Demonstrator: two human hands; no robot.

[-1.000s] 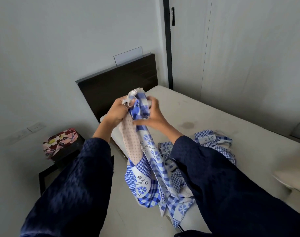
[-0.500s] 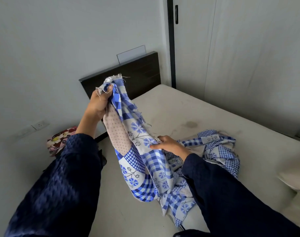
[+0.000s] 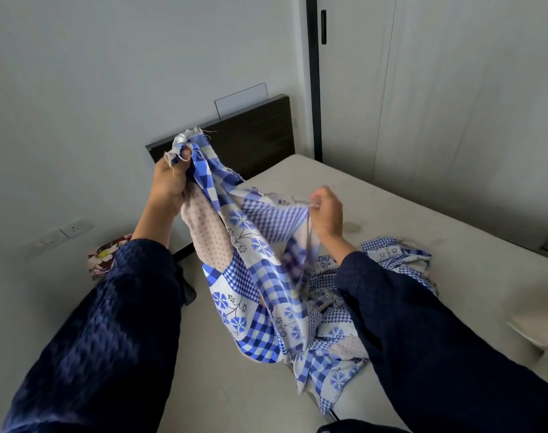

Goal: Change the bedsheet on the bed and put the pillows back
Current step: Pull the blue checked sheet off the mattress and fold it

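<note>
While left fingers [image 3: 185, 154] clutch the frayed checked bedsheet [image 3: 260, 285], right fingers [image 3: 324, 195] pinch its edge.

Blue checked floral bedsheet [image 3: 260, 276] bunched, partly lifted; rest heaped on bare mattress [image 3: 422, 220].

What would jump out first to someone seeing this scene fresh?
A blue-and-white patchwork bedsheet fills the middle, partly bunched on the bare mattress. The left hand grips its frayed corner up high, while the right hand pinches an edge lower down. A dark headboard stands behind them.
</note>
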